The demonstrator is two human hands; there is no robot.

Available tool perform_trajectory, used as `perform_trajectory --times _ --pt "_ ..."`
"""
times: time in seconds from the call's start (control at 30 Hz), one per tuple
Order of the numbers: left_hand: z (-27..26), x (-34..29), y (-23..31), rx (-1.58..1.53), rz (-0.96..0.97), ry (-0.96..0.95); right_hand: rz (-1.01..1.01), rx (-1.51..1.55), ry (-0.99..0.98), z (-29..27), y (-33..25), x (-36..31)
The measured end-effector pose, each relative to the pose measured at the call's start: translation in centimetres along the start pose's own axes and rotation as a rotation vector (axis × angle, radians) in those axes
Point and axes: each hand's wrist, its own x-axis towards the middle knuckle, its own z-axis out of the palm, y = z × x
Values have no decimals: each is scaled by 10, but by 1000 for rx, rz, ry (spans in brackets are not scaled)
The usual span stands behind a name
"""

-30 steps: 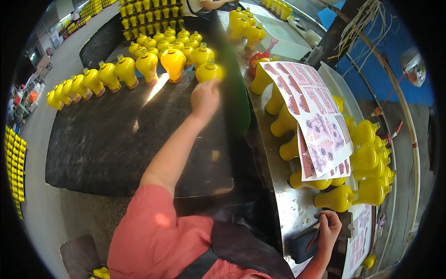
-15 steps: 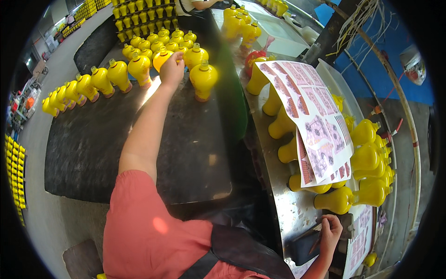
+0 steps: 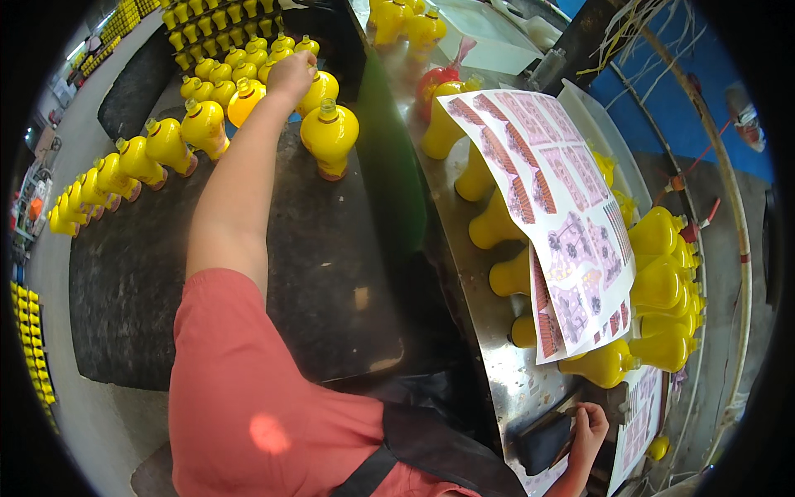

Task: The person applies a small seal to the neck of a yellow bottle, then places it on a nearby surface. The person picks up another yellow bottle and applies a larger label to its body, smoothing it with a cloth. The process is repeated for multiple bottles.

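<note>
The left hand (image 3: 291,73) is stretched far forward over the dark desk (image 3: 132,282), its fingers curled down over the top of a yellow bottle (image 3: 319,89) in the cluster at the far end; whether they actually pinch its neck cannot be told, since the back of the hand covers them. Just nearer than that bottle stands a lone yellow bottle (image 3: 330,137), upright, with a grey cap. To the left of it a curved row of yellow bottles (image 3: 132,161) runs along the desk's far-left edge. To the right of it, on the steel desk (image 3: 513,381), a sticker sheet (image 3: 555,207) lies over more bottles. The right hand (image 3: 588,427), at the near end of the steel desk, has its fingers closed on a dark pad (image 3: 542,443).
</note>
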Motion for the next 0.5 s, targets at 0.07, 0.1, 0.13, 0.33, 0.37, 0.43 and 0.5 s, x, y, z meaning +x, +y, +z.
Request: perform_trajectory --times 0.07,0.1,0.13,0.33,0.37,0.43,0.5 --pt "-3 6 -3 88 26 -22 9 13 2 0 3 -1" --pt "-2 7 -6 123 71 -9 12 21 3 0 5 -2" --pt "-1 7 -7 127 86 -29 16 23 9 1 7 -2" --pt "-6 3 -14 148 101 -33 4 61 -11 2 16 -2" --pt "-13 0 -14 157 103 -11 0 66 -10 3 17 -1" --pt "-35 -7 -11 138 129 74 -5 75 -17 3 19 1" --pt "-71 -10 -3 84 165 199 -13 84 -32 5 18 2"
